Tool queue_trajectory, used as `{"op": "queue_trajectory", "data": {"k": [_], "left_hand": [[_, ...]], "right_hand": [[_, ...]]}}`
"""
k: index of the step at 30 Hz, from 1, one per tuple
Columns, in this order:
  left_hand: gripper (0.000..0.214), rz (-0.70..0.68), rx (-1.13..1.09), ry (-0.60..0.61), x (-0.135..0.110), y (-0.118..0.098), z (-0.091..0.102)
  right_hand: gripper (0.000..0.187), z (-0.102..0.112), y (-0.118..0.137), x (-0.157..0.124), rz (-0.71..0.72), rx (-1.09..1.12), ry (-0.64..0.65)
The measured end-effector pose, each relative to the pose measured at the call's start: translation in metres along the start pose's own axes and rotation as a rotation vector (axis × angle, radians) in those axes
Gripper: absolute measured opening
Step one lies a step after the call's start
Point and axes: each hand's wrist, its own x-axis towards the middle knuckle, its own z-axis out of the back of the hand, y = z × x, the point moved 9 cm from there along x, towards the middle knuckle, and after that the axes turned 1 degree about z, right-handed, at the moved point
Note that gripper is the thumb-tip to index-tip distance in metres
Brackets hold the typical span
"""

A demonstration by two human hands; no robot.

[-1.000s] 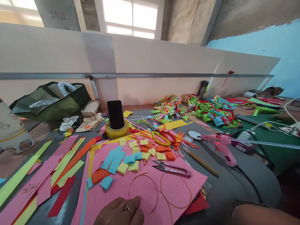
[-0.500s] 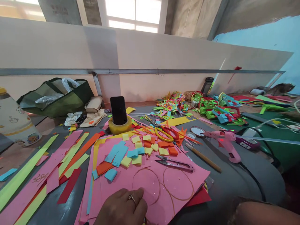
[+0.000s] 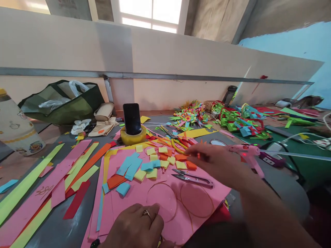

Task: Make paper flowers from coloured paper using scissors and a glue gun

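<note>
My left hand (image 3: 134, 225), with a ring on one finger, rests fingers curled on the near edge of a big pink paper sheet (image 3: 134, 196) marked with two drawn circles. My right hand (image 3: 214, 162) is stretched out over the sheet's far right corner, blurred by motion, its fingertips near the orange paper squares (image 3: 181, 157) and the red and yellow scissors (image 3: 181, 144). Small thread snips (image 3: 192, 178) lie on the pink sheet just below that hand. Blue, yellow and orange paper squares (image 3: 144, 165) are scattered across the sheet.
A phone (image 3: 132, 119) stands in a yellow tape roll (image 3: 133, 138). A pink glue gun (image 3: 248, 155) with its cord lies right. Long paper strips (image 3: 51, 179) lie left, a green bag (image 3: 62, 103) behind them. Finished paper flowers (image 3: 190, 115) and scraps pile at the back.
My right arm has swung in from the lower right and reached forward over the sheet towards the scissors. The left hand stayed on the pink sheet.
</note>
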Motion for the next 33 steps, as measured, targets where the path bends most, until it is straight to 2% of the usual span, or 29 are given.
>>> {"op": "queue_trajectory", "data": {"k": [4,7,10,14,16,18,20,22,26,29,31,33], "left_hand": [[0.043,-0.002,0.005,0.013,-0.003,0.000,-0.002],[0.041,-0.009,0.008,0.003,-0.003,-0.001,-0.002],[0.039,0.004,0.012,-0.002,-0.002,-0.001,-0.001],[0.036,0.048,-0.014,0.045,0.001,0.003,-0.001],[0.031,0.082,-0.052,0.103,0.003,0.006,-0.001],[0.024,0.113,-0.110,0.167,0.004,0.007,-0.001],[0.018,0.147,-0.166,0.243,0.004,0.007,-0.001],[0.017,0.173,-0.202,0.320,0.002,0.008,-0.004],[0.019,0.193,-0.199,0.394,-0.003,0.009,-0.008],[0.020,0.185,-0.195,0.387,-0.003,0.008,-0.008],[0.018,0.180,-0.195,0.378,-0.002,0.008,-0.007],[0.016,0.173,-0.191,0.364,0.000,0.007,-0.006]], "right_hand": [[0.035,-0.043,-0.001,0.021,0.056,-0.082,0.185],[0.028,-0.059,-0.003,0.031,0.086,-0.081,0.184],[0.027,-0.057,-0.010,0.037,0.041,-0.067,0.099],[0.037,-0.031,-0.021,0.035,-0.068,-0.006,-0.078],[0.040,-0.015,-0.022,0.027,-0.128,0.165,-0.162],[0.038,-0.005,-0.017,0.016,-0.177,0.455,-0.198],[0.030,-0.006,-0.005,0.003,-0.217,0.719,-0.162],[0.027,-0.014,0.010,-0.011,-0.256,0.852,-0.072],[0.033,-0.049,0.028,-0.041,-0.346,0.999,0.134],[0.052,-0.074,0.031,-0.060,-0.380,1.088,0.250],[0.052,-0.075,0.029,-0.067,-0.368,1.019,0.233],[0.041,-0.066,0.029,-0.069,-0.313,0.836,0.146]]}}
